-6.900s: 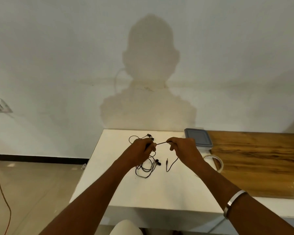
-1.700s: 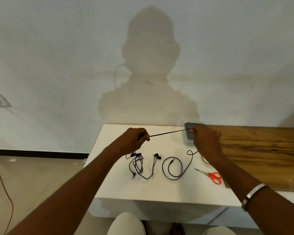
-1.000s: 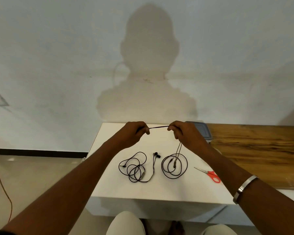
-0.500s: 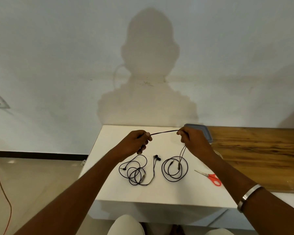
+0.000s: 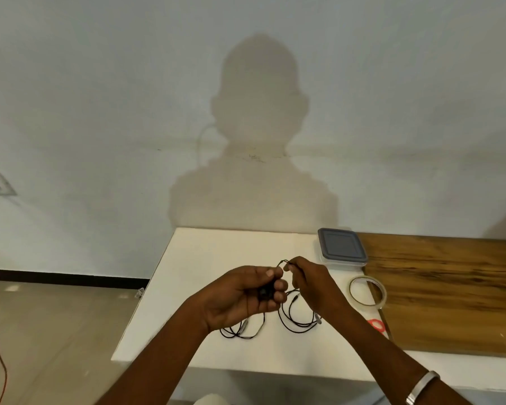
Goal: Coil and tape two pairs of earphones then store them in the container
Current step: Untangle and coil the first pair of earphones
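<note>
Nearest the camera, two bare forearms reach over the white table [image 5: 205,258], the right wrist wearing a metal bangle [image 5: 422,385]. Just beyond them, slack loops of thin black earphone cord [image 5: 297,327] lie on the table beneath the hands, one bunch under the left wrist and a rounder loop under the right; whether these belong to one pair or two cannot be told from here. Above the loops, the left hand [image 5: 246,293] is curled around a small dark bundle of cord held in its fingers, while the right hand [image 5: 311,283] pinches a short stretch of cord between thumb and fingertips, close beside the left hand. This looks like the coiling step for the first pair, with cord being fed round the left hand's bundle. Next, the remaining slack probably needs gathering into the bundle, kept snug so it does not spring loose, before reaching for tape. To the right, the clear tape roll [image 5: 368,292] sits at the edge of the wooden surface [image 5: 450,287], with red scissor handles [image 5: 376,323] nearby. Farthest back, the lidded container [image 5: 341,249] stands closed near the wall.
</note>
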